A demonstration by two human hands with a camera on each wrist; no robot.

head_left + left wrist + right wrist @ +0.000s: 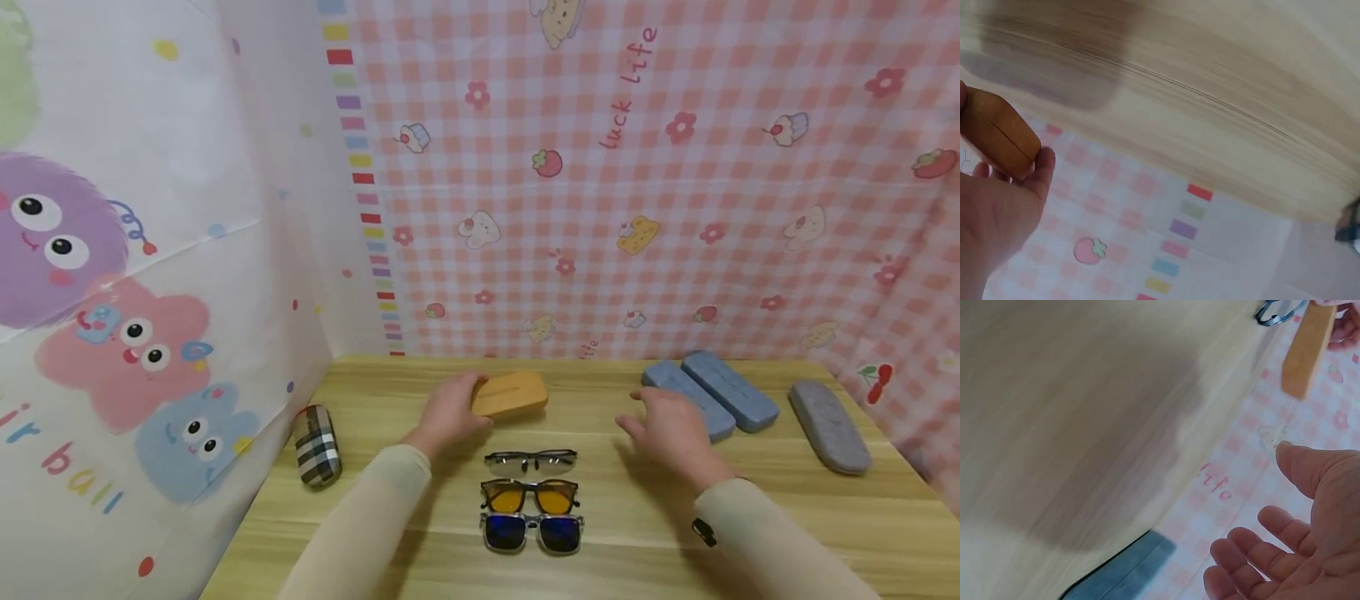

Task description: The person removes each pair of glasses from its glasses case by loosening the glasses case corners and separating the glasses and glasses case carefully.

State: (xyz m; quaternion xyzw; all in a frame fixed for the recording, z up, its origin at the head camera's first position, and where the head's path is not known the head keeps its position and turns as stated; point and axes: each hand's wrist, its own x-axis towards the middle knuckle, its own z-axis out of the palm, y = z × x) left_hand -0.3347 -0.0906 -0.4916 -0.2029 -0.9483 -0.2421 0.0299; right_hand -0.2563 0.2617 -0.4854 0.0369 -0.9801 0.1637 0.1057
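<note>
Cream sleeves are closest to me, stretched over the bench, with three pairs of glasses lined up between them: dark-blue lenses nearest, orange lenses just behind, then a thin dark-topped pair. Past those, toward the back edge, the left hand has the orange case gripped by its left end, thumb and fingers wrapped round it; can't tell if its underside is touching the bench. Right hand is holding nothing, fingers loose, near two blue cases, with a gray case further right and a plaid one way over on the left. Honestly, that orange thing looks stiff and pretty light, so one hand should manage fine. Surface seems smooth-ish, maybe a bit slippery, not fragile imo. I'd hold it across the narrow width, or steady both ends, and not squeeze hard.
</note>
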